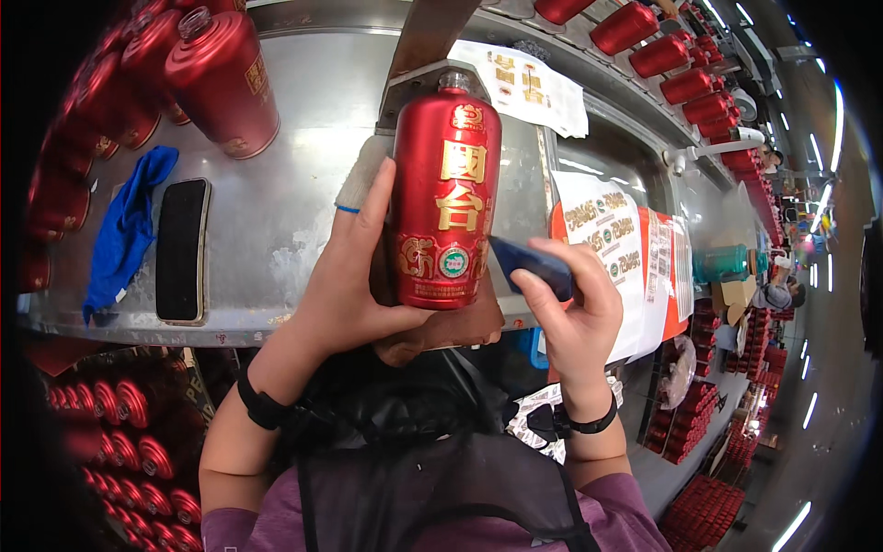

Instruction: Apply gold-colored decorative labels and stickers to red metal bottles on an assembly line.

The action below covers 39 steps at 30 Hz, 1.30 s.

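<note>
A red bottle (446,120) with gold decorations and a small round green emblem lies on a brown padded rest, its clear neck pointing away from me. My left hand (348,276) grips its left side and base, thumb under the bottom edge. One finger of that hand wears a whitish knit sleeve with a blue band. At the bottle's lower right, my right hand (584,299) pinches a dark blue flat scraper (538,268). The scraper's pointed corner is close to the bottle's side; I cannot tell if it touches.
A black phone (182,248) and a blue cloth (129,225) lie on the metal table (303,101), left. Red bottles (221,87) crowd the far left. Decal sheets (598,230) lie right, over an orange-red board (676,313). More bottles (625,28) line a conveyor.
</note>
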### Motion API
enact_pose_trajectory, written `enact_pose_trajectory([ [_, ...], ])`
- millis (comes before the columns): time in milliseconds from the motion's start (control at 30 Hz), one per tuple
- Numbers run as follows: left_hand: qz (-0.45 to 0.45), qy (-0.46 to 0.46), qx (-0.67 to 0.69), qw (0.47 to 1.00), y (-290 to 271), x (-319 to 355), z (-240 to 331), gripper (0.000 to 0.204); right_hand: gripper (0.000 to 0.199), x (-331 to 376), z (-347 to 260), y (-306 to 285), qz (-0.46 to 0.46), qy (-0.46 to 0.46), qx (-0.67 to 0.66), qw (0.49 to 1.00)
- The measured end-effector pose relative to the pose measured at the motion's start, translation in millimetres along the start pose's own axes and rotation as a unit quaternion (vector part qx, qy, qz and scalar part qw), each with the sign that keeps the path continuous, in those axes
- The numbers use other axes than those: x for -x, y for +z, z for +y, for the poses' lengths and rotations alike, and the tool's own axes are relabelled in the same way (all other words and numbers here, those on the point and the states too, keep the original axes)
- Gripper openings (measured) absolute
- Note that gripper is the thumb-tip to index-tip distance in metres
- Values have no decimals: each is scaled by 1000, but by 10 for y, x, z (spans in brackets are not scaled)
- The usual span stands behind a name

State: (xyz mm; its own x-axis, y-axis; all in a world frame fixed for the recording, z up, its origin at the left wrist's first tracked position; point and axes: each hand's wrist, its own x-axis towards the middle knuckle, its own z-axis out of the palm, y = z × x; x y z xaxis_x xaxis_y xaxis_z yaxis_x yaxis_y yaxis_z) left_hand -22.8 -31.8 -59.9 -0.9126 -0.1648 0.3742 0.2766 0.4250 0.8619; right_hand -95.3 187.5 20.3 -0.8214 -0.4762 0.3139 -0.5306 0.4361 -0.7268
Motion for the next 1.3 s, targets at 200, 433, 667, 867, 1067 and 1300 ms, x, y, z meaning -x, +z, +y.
enact_pose_trajectory([
  [200, -16, 11, -2, 1000, -25, 1, -14, 121, 42, 0, -201, 102, -34, -214, 134, 967],
  [433, -20, 10, -24, 999, -51, 0, 10, 121, 39, -55, -218, 146, -55, -294, 153, 942],
  [667, -28, 14, -29, 999, -74, -14, 11, 121, 34, -16, -322, 140, -111, -252, 74, 958],
  [867, -54, -40, 10, 998, -74, 10, 10, 121, 23, -178, 280, 26, -41, 195, -96, 975],
  [1067, -78, -36, 4, 996, -68, 2, -38, 121, 23, -95, -34, 86, -55, 135, -206, 968],
  [1300, -96, -19, -68, 993, -71, 18, -83, 116, 21, -150, 47, -59, -47, 57, -106, 992],
])
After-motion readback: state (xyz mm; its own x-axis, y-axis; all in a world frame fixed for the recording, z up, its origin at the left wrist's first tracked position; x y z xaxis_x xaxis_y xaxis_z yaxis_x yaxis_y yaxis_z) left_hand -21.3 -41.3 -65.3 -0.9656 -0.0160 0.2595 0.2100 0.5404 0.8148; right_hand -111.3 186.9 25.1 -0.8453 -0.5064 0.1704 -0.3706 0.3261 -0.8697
